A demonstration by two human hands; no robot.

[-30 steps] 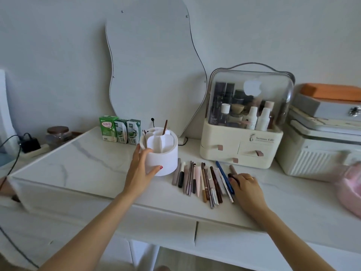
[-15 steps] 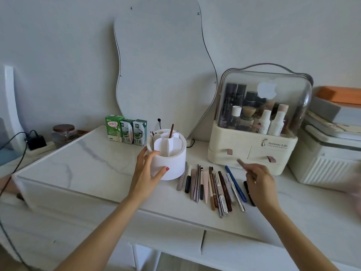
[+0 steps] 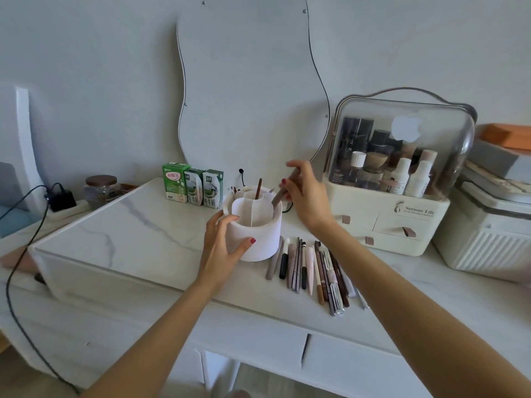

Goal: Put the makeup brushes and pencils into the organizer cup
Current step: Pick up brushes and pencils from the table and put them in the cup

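Note:
A white round organizer cup (image 3: 260, 239) with inner dividers stands on the marble desk top. My left hand (image 3: 222, 248) wraps around its left side. My right hand (image 3: 306, 196) hovers over the cup's right rim, gripping a brown pencil (image 3: 278, 196) whose lower end dips into a compartment. Another brown stick (image 3: 259, 188) stands upright in the cup. Several brushes and pencils (image 3: 313, 268) lie in a row on the desk right of the cup, partly hidden under my right forearm.
A cream cosmetics case (image 3: 396, 179) with a clear lid stands at the right, a white ribbed box (image 3: 482, 239) beyond it. Three green drink cartons (image 3: 194, 185) sit behind the cup. A wavy mirror (image 3: 250, 81) leans on the wall. A black cable (image 3: 26, 225) hangs left.
My right hand picked a pencil from the right end of the row, lifted it and carried it left over the cup. My left hand stayed on the cup.

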